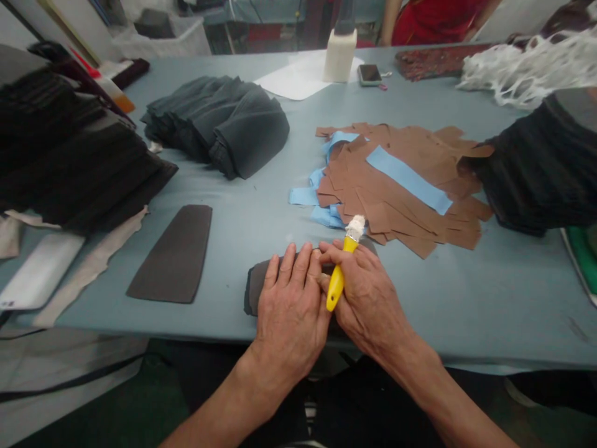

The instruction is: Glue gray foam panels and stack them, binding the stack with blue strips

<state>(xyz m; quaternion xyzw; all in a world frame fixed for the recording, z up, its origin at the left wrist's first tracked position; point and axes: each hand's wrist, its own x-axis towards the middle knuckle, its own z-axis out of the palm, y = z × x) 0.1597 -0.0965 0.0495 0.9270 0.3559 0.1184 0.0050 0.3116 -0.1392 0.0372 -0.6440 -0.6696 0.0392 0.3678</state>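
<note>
So the dark fabric piece (255,283) sits right by the front edge of the bench (233,249), around the middle, mostly hidden under both hands. Left hand (291,305) lies on top, fingers nearly straight with small gaps, not visibly pinching anything. Right hand (370,298) has its fingers closed round the yellow brush (336,286), bristles out toward the far edge.

My two cents: spread light, even pressure through the left palm so the fabric lies flat and its edges stay lined up. Hold the brush loosely and mind those white-coated bristles, tbh; they're awfully near the brown strips (410,230).
</note>
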